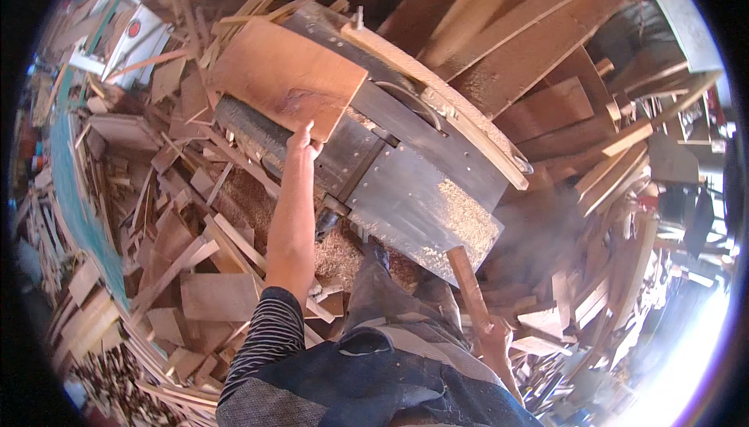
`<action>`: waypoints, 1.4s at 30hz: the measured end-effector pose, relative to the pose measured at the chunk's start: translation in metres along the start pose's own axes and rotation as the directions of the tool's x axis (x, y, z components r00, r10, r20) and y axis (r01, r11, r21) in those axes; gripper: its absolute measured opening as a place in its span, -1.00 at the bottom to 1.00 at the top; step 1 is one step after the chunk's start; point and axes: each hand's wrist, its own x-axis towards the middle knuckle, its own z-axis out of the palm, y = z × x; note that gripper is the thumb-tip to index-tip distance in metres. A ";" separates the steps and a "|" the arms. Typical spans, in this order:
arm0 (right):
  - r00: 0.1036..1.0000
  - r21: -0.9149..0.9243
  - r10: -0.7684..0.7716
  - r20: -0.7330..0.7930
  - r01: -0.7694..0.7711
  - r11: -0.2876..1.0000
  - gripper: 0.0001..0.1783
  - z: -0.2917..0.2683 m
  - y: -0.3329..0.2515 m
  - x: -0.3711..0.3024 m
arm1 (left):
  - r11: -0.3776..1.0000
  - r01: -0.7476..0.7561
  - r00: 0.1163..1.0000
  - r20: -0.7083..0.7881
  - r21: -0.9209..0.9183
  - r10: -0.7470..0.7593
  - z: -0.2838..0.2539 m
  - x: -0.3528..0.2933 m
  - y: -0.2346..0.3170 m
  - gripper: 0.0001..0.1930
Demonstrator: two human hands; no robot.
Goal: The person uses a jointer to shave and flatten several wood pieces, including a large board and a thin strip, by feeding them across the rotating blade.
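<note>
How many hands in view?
2: the left hand at the near edge of the wide board; the right hand gripping a wooden stick, lower right.

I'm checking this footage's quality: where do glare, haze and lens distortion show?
Head view: white glare washes out the lower right; pale haze softens the area right of the machine table; the teal strip bows along the left rim; corners are black; the left hand and board look fairly clear.
</note>
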 end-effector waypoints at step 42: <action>0.731 -0.187 0.115 -0.672 -0.318 0.929 -0.63 -0.129 0.704 0.053 | 0.972 -0.231 0.944 0.231 -0.043 0.235 -0.123 -0.599 -0.418 -0.36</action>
